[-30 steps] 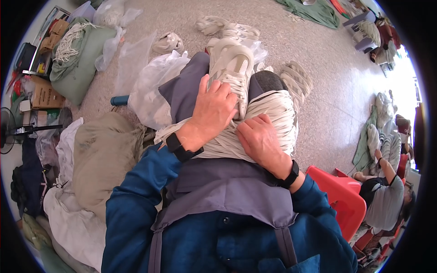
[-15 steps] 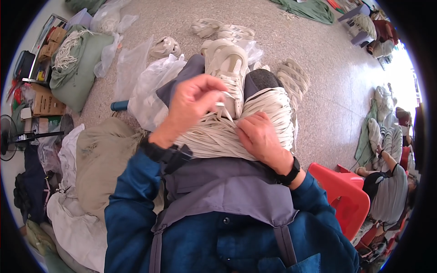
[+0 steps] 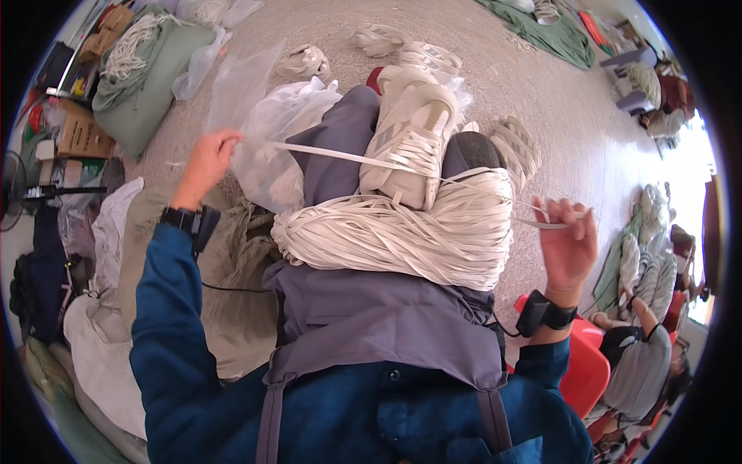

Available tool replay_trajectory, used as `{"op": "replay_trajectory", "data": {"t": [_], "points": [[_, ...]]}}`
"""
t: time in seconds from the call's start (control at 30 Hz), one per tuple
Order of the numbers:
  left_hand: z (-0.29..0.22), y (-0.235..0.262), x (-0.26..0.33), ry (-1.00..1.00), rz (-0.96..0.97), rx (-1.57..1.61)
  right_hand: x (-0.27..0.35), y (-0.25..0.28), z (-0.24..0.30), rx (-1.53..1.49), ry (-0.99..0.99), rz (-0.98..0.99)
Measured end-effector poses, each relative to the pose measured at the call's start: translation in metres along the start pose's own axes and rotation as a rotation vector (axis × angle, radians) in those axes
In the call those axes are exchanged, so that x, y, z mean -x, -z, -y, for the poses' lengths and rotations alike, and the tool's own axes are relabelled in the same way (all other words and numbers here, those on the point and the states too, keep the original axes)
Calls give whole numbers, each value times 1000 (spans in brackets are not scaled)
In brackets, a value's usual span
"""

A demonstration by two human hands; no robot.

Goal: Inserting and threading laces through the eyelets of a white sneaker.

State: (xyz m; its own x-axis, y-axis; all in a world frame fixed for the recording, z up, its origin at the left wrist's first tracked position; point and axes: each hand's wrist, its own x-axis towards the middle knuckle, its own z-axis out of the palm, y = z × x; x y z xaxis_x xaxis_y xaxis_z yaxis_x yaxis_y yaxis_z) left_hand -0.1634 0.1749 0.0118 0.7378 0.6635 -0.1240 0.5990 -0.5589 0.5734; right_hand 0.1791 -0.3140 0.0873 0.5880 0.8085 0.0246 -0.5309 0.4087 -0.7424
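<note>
Item: one flat white shoelace point(image 3: 340, 157), drawn taut across the middle of the frame from upper left to right of centre, passing through the lacing of a white sneaker point(image 3: 410, 143) that rests on the person's lap above centre. Left hand point(image 3: 207, 158), upper left: fingers closed in a pinch on one end of the lace, arm extended outward. Right hand point(image 3: 568, 240), right of centre: raised, thumb and forefinger pinched on the other end, remaining fingers loosely curled. Change: half a second ago the left hand was lifted just above the lap with the right still pressed on the bundle, and a second ago both hands lay together on it; they are now spread well apart, one lace separated and stretched to full length. Reading: a single lace appears to have been pulled free of the stock and is being evened out through the shoe. Stock: large bundle of white laces point(image 3: 394, 236) lies across the lap at centre, just below the sneaker and touching it, on a grey apron point(image 3: 386, 325). Surroundings: clear plastic bag point(image 3: 267, 139) at upper left of the lap; red stool point(image 3: 583, 367) at lower right.
</note>
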Motion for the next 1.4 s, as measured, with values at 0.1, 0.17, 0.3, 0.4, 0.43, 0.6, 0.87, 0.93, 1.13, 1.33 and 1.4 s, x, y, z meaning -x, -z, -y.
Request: {"op": "replay_trajectory", "data": {"t": [0.1,0.17,0.3,0.4,0.43,0.6,0.87,0.93,1.13,1.33,1.4], "points": [[27,13,-14,-97,-149,-131,1,28,27,-346,4,19],[45,16,-20,-253,-381,-266,4,48,38,-429,100,-183],[7,11,-17,8,-307,-433,13,85,64,-290,173,-341],[-4,-24,-6,-31,-241,-88,6,114,71,5,129,-355],[-3,-40,-2,-82,-207,49,2,112,63,171,107,-458],[-98,-62,30,345,388,886,-27,-6,-23,823,-257,-264],[-132,-66,56,460,483,1078,-46,-58,-99,1629,233,171],[-133,-70,59,500,432,1207,-45,-59,-100,1655,220,153],[-132,-59,59,362,634,1224,-47,-56,-100,1716,213,108],[-133,-88,59,388,508,1288,-48,-58,-106,1706,254,144],[-142,-89,58,393,514,1281,-49,-59,-104,1659,199,105]]}}
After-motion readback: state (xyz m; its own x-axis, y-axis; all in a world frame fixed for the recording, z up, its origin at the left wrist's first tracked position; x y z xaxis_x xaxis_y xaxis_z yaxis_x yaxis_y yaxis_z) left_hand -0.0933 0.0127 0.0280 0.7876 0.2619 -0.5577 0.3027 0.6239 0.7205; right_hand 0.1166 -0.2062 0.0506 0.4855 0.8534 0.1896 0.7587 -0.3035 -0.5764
